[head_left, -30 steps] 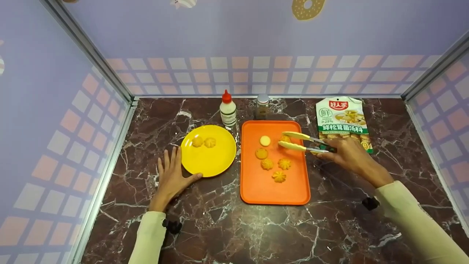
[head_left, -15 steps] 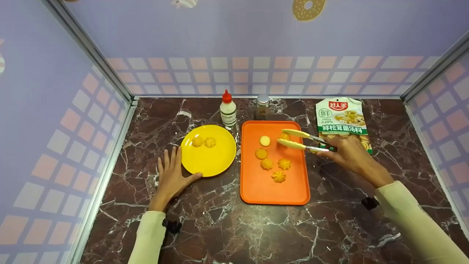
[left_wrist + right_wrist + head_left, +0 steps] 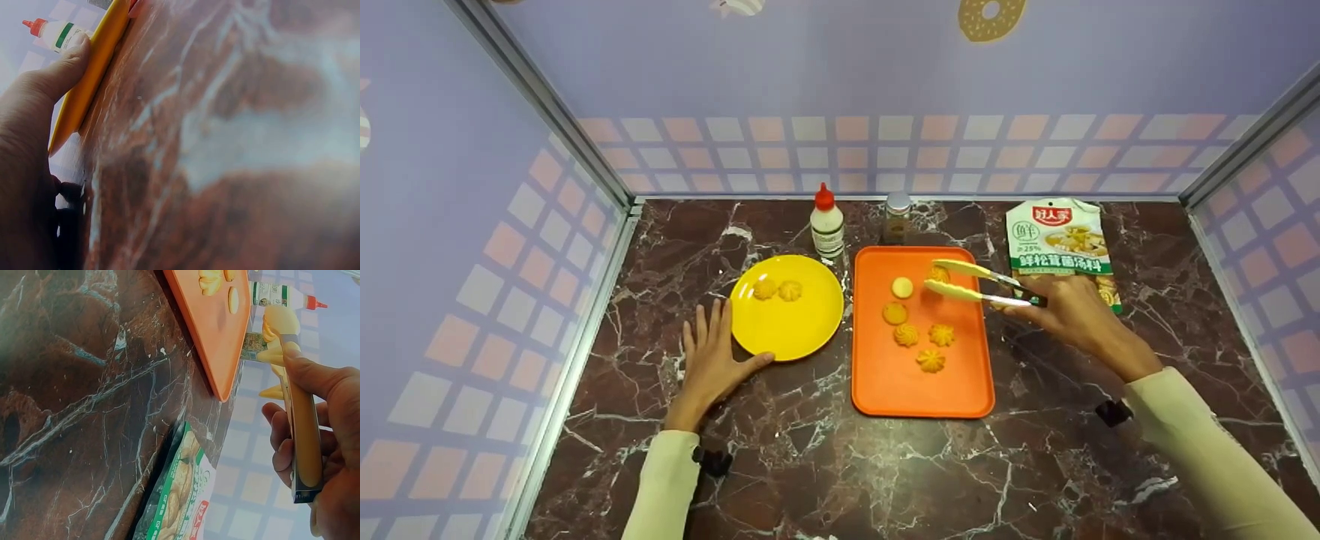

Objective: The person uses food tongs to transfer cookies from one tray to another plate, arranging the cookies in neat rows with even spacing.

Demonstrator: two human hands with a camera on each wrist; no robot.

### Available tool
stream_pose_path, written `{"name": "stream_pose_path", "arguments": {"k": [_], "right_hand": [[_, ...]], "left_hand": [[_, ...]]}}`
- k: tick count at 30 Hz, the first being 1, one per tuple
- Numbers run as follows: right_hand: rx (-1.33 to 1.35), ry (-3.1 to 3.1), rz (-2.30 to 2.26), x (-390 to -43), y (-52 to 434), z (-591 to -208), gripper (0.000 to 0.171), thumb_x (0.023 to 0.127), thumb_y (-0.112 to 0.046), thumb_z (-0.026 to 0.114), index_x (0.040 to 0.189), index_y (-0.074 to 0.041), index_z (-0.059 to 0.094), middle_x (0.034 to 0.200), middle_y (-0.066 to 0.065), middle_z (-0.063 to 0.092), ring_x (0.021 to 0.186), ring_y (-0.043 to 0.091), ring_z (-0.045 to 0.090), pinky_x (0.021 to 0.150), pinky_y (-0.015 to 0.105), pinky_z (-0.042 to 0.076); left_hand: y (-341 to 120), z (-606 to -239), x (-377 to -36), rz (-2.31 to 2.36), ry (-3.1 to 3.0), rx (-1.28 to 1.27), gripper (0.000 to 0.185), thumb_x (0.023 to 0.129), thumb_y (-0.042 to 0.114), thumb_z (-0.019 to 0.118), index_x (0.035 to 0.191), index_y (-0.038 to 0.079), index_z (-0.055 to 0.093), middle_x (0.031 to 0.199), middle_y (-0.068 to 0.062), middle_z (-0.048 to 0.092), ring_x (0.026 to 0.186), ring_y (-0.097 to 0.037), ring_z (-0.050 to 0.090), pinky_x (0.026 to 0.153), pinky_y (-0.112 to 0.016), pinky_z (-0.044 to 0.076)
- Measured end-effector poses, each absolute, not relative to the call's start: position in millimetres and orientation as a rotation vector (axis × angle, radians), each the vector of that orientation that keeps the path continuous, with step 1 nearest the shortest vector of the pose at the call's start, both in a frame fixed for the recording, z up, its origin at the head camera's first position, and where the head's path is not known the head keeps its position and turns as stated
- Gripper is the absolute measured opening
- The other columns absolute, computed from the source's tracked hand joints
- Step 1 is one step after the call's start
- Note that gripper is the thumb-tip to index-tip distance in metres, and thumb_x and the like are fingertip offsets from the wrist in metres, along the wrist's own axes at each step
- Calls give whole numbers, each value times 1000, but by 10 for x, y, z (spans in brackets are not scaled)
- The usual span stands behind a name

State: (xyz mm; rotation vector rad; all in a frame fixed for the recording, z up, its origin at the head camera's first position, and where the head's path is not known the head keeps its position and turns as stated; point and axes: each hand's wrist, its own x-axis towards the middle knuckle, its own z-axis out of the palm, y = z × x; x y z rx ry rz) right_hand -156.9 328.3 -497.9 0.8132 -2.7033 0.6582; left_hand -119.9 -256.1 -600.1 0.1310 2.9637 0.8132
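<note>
My right hand (image 3: 1061, 311) grips a pair of tongs (image 3: 960, 291) with yellow tips, which reach over the orange tray (image 3: 885, 390). Between the tips sits a swirled cookie (image 3: 940, 274). Several other cookies (image 3: 930, 361) lie on the tray, along with a pale smooth disc (image 3: 902, 287). My left hand (image 3: 711, 360) lies with spread, straight fingers beside the yellow plate (image 3: 787, 337), thumb at its rim. Two round cookies (image 3: 777, 290) rest on that plate. In the right wrist view, the tongs' handle (image 3: 304, 433) runs through my curled fingers.
Behind the plate stands a white squeeze bottle (image 3: 827, 225) with a red cap. A small jar (image 3: 897, 217) with a grey lid is behind the tray. A printed food pouch (image 3: 1057, 240) lies at the back right, partly covered by my right hand.
My right hand and the tongs have shifted slightly left and away from me, and the cookie between the tips has moved with them. The left hand has stayed in place.
</note>
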Motion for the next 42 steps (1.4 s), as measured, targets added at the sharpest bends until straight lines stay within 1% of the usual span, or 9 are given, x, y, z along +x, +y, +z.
{"name": "stream_pose_path", "arguments": {"k": [3,8,13,19,24,27,32,37,42], "right_hand": [[797,-2708,648,-1573,3252,-4970,20,89,-22,95,95,-10,81,62,-7,61,53,5,41,49,28,36],[799,-2700,635,-1589,3209,-4964,22,90,-25,94,101,-10,83,61,-7,58,52,6,39,50,30,35],[800,-2707,621,-1615,3167,-4961,24,89,-26,94,93,-11,77,59,-7,51,51,8,39,48,31,32],[834,-2700,667,-1648,3113,-4974,24,88,-20,95,92,-7,76,61,-3,57,51,9,41,47,29,34],[850,-2681,694,-1671,3061,-4985,24,86,-17,96,96,-4,78,64,1,63,52,9,43,48,29,36],[845,-2689,701,-1673,3036,-4980,28,87,-18,96,104,-1,82,67,3,67,53,10,46,49,30,38],[851,-2687,705,-1688,2992,-4977,36,88,-16,95,115,4,83,72,8,72,55,12,52,49,31,43],[887,-2664,703,-1730,2921,-4989,26,89,-14,94,104,2,80,69,6,68,56,11,53,49,32,45],[908,-2656,688,-1754,2849,-4988,24,91,-19,93,99,-2,78,70,4,67,55,10,51,49,31,44]], "left_hand": [[-2561,-5998,-1197,817,2963,133,134,88,73,79,178,6,4,184,-20,-2,169,-44,-14,132,-63,-17],[-2559,-5997,-1197,816,2966,137,135,88,74,79,178,5,5,184,-21,-1,168,-45,-13,131,-63,-16],[-2566,-6005,-1207,807,2976,149,135,88,74,78,177,3,5,184,-23,-1,168,-48,-13,131,-65,-15],[-2567,-6007,-1214,817,2974,149,135,88,74,79,177,4,5,184,-22,-1,168,-47,-13,131,-65,-16],[-2565,-6003,-1213,818,2983,156,135,88,74,79,177,3,7,184,-24,0,168,-49,-11,131,-66,-15],[-2570,-6002,-1212,815,2981,154,136,88,74,79,177,3,6,184,-24,0,168,-49,-11,131,-66,-15],[-2577,-6006,-1216,816,2972,146,135,88,73,79,178,5,5,184,-21,-1,168,-46,-13,131,-64,-16],[-2579,-6007,-1213,813,2966,145,134,89,72,79,178,5,4,184,-21,-1,168,-44,-14,131,-63,-17],[-2573,-6000,-1201,822,2962,144,134,89,72,79,178,6,4,184,-20,-2,169,-44,-14,131,-63,-17]]}}
